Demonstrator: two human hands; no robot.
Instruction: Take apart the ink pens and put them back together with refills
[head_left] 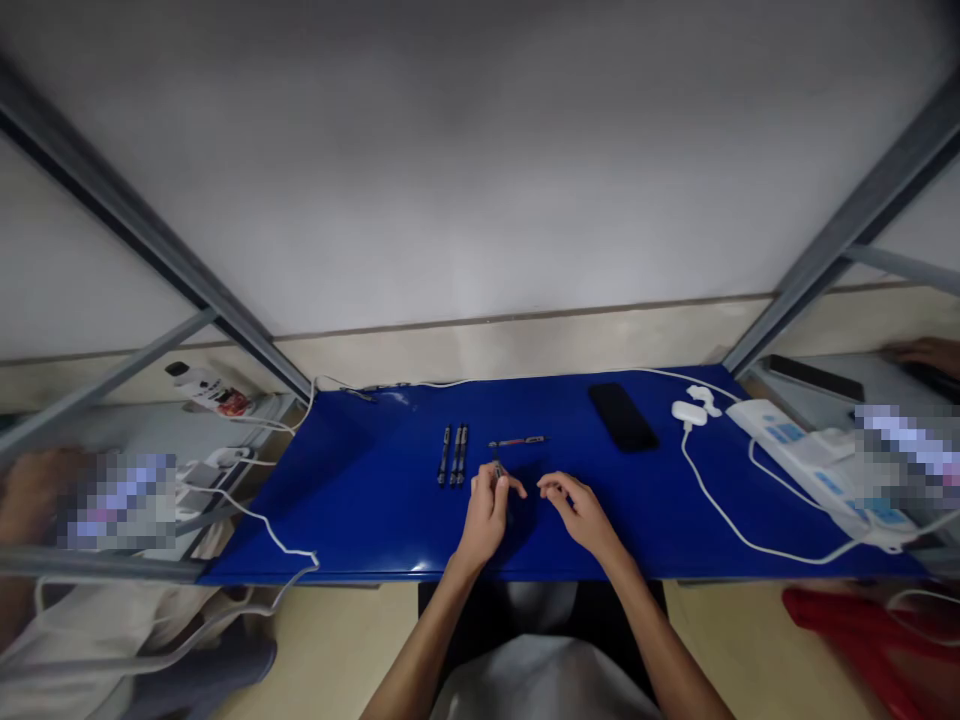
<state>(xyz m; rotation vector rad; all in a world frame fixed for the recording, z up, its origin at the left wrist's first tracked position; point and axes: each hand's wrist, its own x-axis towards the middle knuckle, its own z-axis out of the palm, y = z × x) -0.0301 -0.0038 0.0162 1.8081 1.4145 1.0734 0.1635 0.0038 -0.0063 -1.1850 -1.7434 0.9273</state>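
My left hand [487,510] is closed around a slim dark pen [496,468], whose tip pokes out above the fingers. Just to its right, my right hand [576,508] hovers low over the blue tabletop [360,520], its fingers curled together; anything in them is too small to make out. Three dark pens [452,456] lie side by side, pointing away from me, left of my left hand. Another pen [519,441] lies crosswise beyond both hands.
A black phone [622,417] lies right of the pens. Farther right are a white earbud case [688,412] on a cable and a long white power strip [817,470]. A bottle [210,388] stands on the neighbouring left desk. People's hands show at both sides.
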